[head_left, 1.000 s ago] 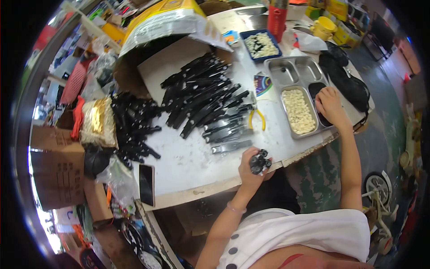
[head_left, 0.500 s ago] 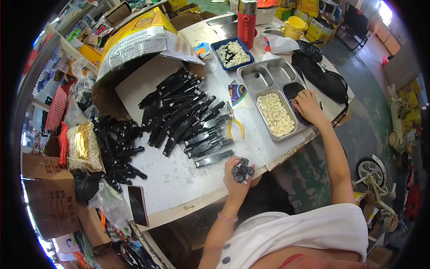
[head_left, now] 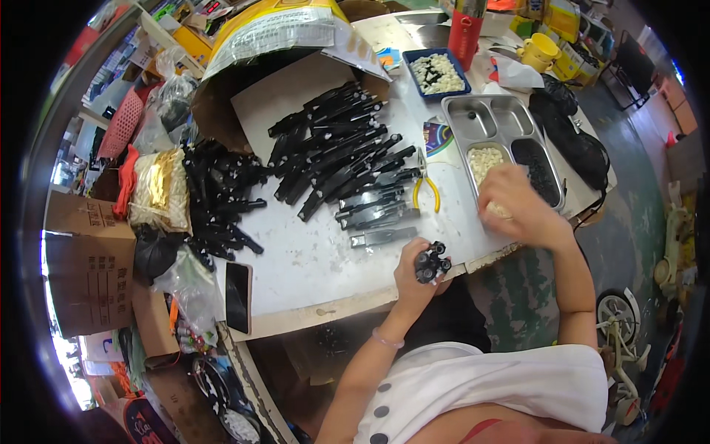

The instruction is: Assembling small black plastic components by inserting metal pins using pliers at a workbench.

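Note:
My left hand [head_left: 416, 275] is at the near edge of the white table [head_left: 318, 259], gripping a small black plastic part [head_left: 432, 262] with round ends. My right hand [head_left: 518, 206] rests over the compartment of small white pieces [head_left: 482, 160] in a steel tray [head_left: 503, 122], fingers curled down into them; whether it holds any I cannot see. A row of long black clip-like pieces [head_left: 347, 159] lies across the middle of the table. Yellow-handled pliers [head_left: 425, 185] lie beside them.
A second pile of black parts [head_left: 218, 200] lies at the table's left, by a bag of gold pieces [head_left: 159, 189]. A phone [head_left: 238, 296] lies near the front edge. A blue tray of white bits [head_left: 436, 72], a red bottle [head_left: 466, 29], cardboard boxes [head_left: 89, 259] and black bags [head_left: 569, 140] surround the table.
My right hand has drawn back along the steel tray toward me, over the near end of the white pieces. My left hand keeps the black part at the table edge. The view has shifted.

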Demonstrator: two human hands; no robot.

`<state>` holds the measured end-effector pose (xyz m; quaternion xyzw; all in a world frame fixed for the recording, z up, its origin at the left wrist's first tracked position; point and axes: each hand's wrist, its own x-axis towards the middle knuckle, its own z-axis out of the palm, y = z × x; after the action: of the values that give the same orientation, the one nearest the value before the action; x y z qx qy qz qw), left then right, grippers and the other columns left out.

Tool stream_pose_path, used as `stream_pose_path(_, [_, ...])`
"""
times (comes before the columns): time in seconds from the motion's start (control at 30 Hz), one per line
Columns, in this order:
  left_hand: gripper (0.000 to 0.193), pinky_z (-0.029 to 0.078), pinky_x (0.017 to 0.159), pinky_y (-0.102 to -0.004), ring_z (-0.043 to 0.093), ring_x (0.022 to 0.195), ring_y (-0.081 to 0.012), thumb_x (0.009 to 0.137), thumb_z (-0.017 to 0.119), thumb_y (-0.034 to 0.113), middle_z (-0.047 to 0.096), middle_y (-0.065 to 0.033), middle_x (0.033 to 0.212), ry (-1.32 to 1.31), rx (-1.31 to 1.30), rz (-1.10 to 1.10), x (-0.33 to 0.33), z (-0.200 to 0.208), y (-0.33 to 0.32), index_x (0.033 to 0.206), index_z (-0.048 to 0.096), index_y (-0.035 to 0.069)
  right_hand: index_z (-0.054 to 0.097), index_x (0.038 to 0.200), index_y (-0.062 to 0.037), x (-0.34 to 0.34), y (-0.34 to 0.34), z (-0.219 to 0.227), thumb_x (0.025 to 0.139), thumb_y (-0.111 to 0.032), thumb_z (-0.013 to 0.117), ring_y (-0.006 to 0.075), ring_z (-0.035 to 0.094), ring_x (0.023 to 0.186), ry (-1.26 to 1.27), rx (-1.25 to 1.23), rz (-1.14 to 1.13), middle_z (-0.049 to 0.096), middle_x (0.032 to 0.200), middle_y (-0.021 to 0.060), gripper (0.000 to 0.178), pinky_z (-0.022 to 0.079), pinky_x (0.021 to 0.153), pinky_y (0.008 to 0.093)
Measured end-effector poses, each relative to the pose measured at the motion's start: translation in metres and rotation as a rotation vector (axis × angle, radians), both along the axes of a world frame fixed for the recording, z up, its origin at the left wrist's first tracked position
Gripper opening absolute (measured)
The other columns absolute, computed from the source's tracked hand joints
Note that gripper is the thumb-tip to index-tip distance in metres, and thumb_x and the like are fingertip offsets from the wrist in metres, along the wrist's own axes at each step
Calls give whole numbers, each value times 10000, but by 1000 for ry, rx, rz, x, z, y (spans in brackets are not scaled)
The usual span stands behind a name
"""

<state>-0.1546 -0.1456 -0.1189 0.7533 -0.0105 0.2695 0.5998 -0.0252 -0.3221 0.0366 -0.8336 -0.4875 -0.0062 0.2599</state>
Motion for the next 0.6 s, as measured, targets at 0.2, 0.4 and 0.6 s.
stream_pose_path(0.2, [608, 505, 809, -331, 613, 952, -312, 591, 763, -23, 572, -168, 1103, 4, -12, 2, 0, -2, 0, 1126, 483, 44, 562, 821, -72, -32, 44, 12, 799, -192, 632, 239, 475, 989, -282, -216, 367, 530, 891, 45, 140, 333, 986, 405])
stream_pose_path(0.4, [612, 506, 801, -334, 612, 944, -324, 594, 765, -21, 569, -176, 1104, -22, -5, 2, 0, 0, 0, 1133, 482, 42, 601, 850, -44, -49, 55, 27, 746, -152, 619, 211, 486, 1013, -450, -370, 343, 551, 901, 51, 151, 334, 1015, 404])
stream_pose_path(0.6, [611, 505, 796, -337, 612, 938, -324, 600, 770, -20, 567, -176, 1096, -95, 28, -21, -1, 3, 4, 1135, 481, 38, 629, 919, -66, -57, 36, 14, 726, -124, 612, 195, 488, 1043, -462, -275, 288, 552, 951, 28, 202, 341, 1016, 436])
